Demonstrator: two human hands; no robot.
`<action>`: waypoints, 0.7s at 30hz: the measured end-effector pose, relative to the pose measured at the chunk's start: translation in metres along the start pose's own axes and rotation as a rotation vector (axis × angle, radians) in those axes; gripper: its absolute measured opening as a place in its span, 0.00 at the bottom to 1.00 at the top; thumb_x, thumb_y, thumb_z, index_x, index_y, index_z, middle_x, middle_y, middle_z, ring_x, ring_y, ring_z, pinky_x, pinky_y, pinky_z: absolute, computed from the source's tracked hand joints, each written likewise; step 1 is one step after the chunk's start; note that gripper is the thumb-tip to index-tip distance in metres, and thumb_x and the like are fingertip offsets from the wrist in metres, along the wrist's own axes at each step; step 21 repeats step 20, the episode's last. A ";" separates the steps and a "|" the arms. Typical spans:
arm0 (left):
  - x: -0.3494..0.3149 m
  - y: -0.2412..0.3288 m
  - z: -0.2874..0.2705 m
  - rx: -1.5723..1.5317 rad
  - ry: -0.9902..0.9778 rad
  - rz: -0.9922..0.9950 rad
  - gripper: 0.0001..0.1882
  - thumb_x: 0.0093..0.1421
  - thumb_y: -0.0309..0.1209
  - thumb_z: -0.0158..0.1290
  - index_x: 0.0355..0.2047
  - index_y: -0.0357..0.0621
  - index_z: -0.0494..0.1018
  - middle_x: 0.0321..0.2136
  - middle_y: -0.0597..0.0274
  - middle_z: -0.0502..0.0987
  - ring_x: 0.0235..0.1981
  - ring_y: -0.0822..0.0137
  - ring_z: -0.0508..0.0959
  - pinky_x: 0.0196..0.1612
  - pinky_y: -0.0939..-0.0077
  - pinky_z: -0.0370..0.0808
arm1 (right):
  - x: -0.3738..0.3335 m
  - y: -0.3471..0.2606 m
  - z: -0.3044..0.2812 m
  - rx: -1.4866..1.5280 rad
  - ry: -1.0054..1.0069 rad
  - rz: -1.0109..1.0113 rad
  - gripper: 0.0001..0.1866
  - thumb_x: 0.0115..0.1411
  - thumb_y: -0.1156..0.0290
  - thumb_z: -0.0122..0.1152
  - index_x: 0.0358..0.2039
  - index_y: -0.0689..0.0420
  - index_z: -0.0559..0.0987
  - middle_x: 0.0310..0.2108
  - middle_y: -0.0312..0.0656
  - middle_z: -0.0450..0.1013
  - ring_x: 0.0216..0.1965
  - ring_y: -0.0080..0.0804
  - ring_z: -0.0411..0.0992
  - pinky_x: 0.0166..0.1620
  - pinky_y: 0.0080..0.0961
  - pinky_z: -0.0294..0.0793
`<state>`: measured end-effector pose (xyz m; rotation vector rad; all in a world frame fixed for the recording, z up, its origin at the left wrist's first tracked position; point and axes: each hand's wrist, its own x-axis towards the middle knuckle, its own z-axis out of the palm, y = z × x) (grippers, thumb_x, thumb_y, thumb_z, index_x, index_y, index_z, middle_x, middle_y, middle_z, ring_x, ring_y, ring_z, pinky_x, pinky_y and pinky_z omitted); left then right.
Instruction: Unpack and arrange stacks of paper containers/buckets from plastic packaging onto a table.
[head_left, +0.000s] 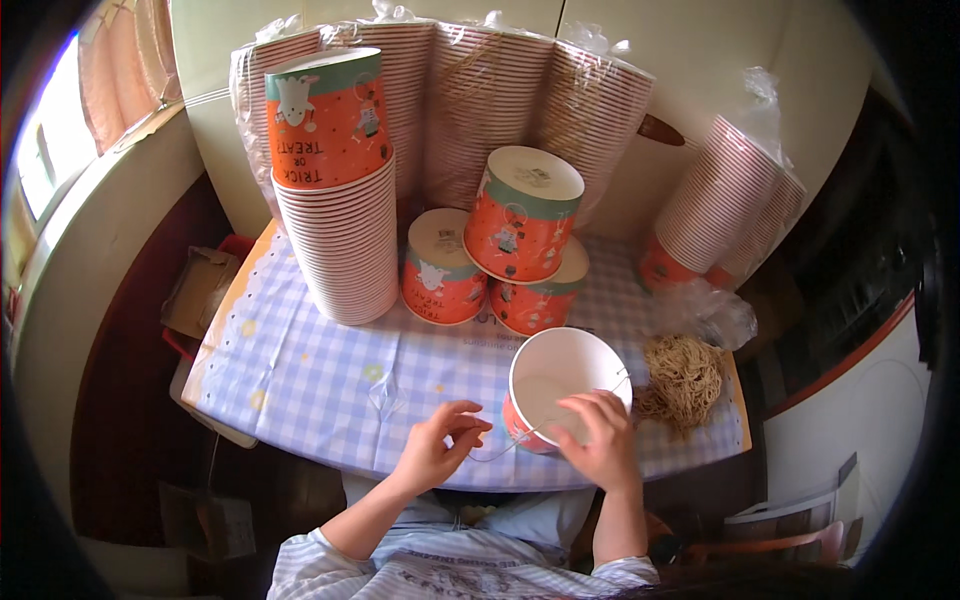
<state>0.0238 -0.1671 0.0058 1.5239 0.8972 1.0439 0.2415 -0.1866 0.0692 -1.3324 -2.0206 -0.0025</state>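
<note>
An open paper bucket (560,352), white inside and orange outside, stands at the table's near edge. A thin pale cord (489,459) runs across its near side between my two hands. My left hand (438,448) is left of the bucket, thumb and fingertips pinched on one end of the cord. Over the bucket's right near rim is my right hand (600,440), its fingers curled round the cord. The cord also shows beyond the right fingers, by the right rim. Just right of the bucket lies a tangled heap of tan strings (684,380).
Three upturned orange buckets (525,215) form a small pyramid at the table's middle. A tall bucket stack (340,240) rises at left. Plastic-wrapped stacks (480,100) line the back, with more wrapped stacks (722,195) at right. A checked cloth (330,380) covers the table.
</note>
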 end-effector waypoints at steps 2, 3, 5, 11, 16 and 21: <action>0.003 0.004 0.005 0.042 -0.003 -0.004 0.14 0.55 0.21 0.46 0.43 0.39 0.61 0.31 0.57 0.77 0.25 0.70 0.77 0.29 0.78 0.73 | 0.005 -0.017 0.013 -0.057 -0.002 -0.026 0.17 0.45 0.63 0.63 0.34 0.57 0.73 0.30 0.41 0.72 0.35 0.38 0.70 0.43 0.34 0.65; 0.005 0.004 0.007 0.117 -0.018 0.016 0.15 0.54 0.21 0.46 0.43 0.40 0.62 0.31 0.57 0.77 0.25 0.69 0.77 0.29 0.78 0.73 | 0.007 -0.020 0.019 -0.057 -0.003 -0.029 0.17 0.45 0.63 0.63 0.34 0.57 0.73 0.30 0.41 0.72 0.35 0.38 0.70 0.43 0.34 0.65; 0.007 0.000 0.010 0.243 -0.013 0.081 0.16 0.53 0.20 0.46 0.43 0.41 0.63 0.31 0.57 0.77 0.24 0.66 0.77 0.28 0.77 0.73 | 0.010 -0.024 0.028 -0.051 -0.049 0.025 0.17 0.44 0.64 0.64 0.34 0.57 0.73 0.29 0.40 0.72 0.32 0.36 0.71 0.41 0.32 0.66; -0.016 0.035 -0.004 -0.039 -0.028 0.278 0.11 0.48 0.19 0.49 0.34 0.39 0.69 0.25 0.59 0.75 0.22 0.64 0.73 0.25 0.75 0.70 | 0.000 -0.020 0.022 -0.002 -0.063 0.029 0.14 0.44 0.66 0.64 0.32 0.54 0.74 0.25 0.36 0.73 0.30 0.34 0.71 0.42 0.31 0.66; -0.027 0.112 -0.031 -0.363 -0.338 0.808 0.05 0.51 0.25 0.49 0.23 0.36 0.71 0.24 0.52 0.76 0.19 0.64 0.73 0.22 0.77 0.68 | -0.006 -0.024 0.011 0.065 0.046 0.001 0.09 0.45 0.69 0.63 0.28 0.54 0.75 0.25 0.35 0.73 0.30 0.32 0.71 0.44 0.34 0.65; -0.030 0.125 -0.033 -0.363 -0.386 0.761 0.22 0.58 0.43 0.44 0.33 0.33 0.73 0.25 0.54 0.77 0.19 0.60 0.76 0.23 0.77 0.69 | -0.010 -0.027 0.009 0.081 0.007 0.035 0.08 0.46 0.69 0.62 0.28 0.54 0.75 0.26 0.36 0.73 0.30 0.31 0.71 0.46 0.36 0.63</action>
